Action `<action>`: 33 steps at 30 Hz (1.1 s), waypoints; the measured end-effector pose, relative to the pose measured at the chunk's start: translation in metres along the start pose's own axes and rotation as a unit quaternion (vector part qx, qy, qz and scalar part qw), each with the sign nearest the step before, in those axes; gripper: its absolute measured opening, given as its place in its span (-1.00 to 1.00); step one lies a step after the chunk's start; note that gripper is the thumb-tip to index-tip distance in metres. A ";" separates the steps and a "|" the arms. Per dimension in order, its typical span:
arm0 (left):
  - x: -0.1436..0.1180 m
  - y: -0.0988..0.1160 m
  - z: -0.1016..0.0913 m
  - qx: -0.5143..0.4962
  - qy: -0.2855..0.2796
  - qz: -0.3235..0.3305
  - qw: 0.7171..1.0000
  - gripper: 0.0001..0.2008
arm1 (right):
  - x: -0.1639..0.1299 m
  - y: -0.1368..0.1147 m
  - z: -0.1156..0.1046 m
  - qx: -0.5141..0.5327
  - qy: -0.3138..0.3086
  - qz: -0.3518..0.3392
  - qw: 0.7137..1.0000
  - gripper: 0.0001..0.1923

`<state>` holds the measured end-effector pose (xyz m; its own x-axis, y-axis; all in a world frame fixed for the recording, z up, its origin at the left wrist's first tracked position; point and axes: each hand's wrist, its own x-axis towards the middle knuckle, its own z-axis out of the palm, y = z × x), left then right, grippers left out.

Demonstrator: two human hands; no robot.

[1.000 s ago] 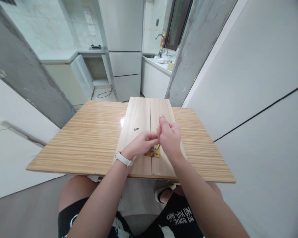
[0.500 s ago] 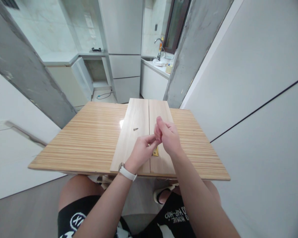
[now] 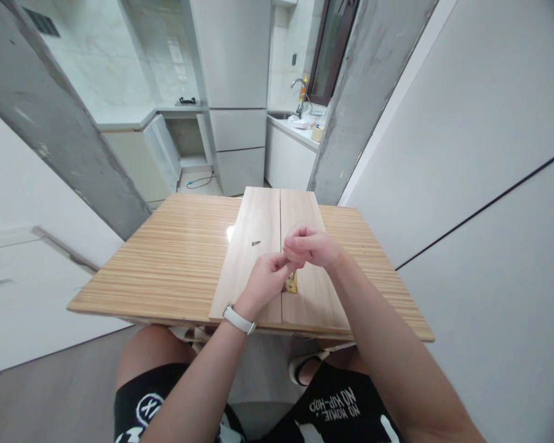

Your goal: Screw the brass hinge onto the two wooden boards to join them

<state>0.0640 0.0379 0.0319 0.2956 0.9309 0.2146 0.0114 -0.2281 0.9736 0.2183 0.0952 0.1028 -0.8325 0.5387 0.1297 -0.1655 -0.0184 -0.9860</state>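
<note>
Both bare forearms reach forward and converge. The left hand [image 3: 264,278], a white band on its wrist, is curled with fingers bent inward. The right hand [image 3: 314,247] sits just beyond it, loosely fisted, knuckles up, touching the left fingertips.

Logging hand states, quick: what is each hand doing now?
Left hand: fingers curled over the brass hinge; contents hidden.
Right hand: closed, fingertips pinched; contents cannot be told.
</note>
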 end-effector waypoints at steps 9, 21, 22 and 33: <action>0.011 -0.002 -0.008 -0.042 -0.074 0.005 0.996 -0.69 | 0.001 0.009 0.020 0.025 0.204 -0.018 0.978 -0.35; 0.043 -0.011 -0.028 -0.080 -0.280 -0.037 0.956 -0.64 | 0.016 0.025 0.075 -0.159 0.663 -0.110 0.723 -0.34; 0.042 -0.010 -0.028 -0.082 -0.276 -0.033 0.957 -0.65 | 0.017 0.026 0.077 -0.164 0.674 -0.109 0.712 -0.34; -0.003 -0.003 0.005 -0.053 0.016 0.036 0.998 -0.78 | 0.002 0.017 0.061 -0.144 0.466 -0.079 0.870 -0.34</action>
<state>0.0678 0.0348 0.0282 0.2620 0.9220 0.2850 -0.1105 -0.2647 0.9580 0.1816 0.0448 0.0930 0.0002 0.9665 0.2565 0.0121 0.2565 -0.9665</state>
